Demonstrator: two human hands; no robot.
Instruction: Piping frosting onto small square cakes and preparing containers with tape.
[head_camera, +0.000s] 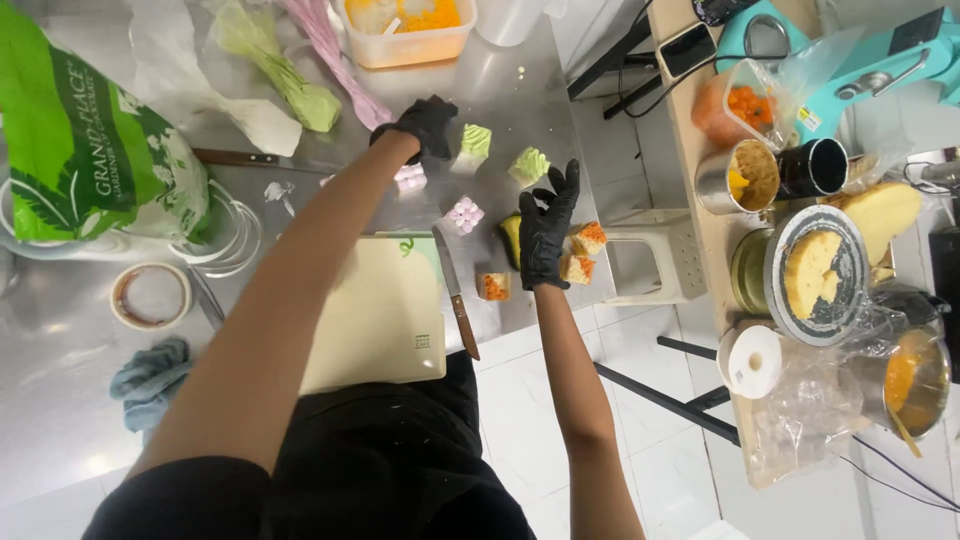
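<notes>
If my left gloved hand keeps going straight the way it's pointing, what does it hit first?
Most likely the pale green piped piece right beside the left hand. They already look almost touching, though depth from above is hard to judge.

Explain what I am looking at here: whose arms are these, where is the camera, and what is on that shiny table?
There is no machine here. A person wears one camera on the head, so you look down along their own arms. Both hands wear black gloves. The left hand reaches over the steel table, closed over something near a small pink frosted cake piece; what it holds is hidden. The right hand, fingers spread, rests on an orange cake cube. Around them lie green frosted pieces, a knife beside a cream cutting board, piping bags and a tub of orange cream.
</notes>
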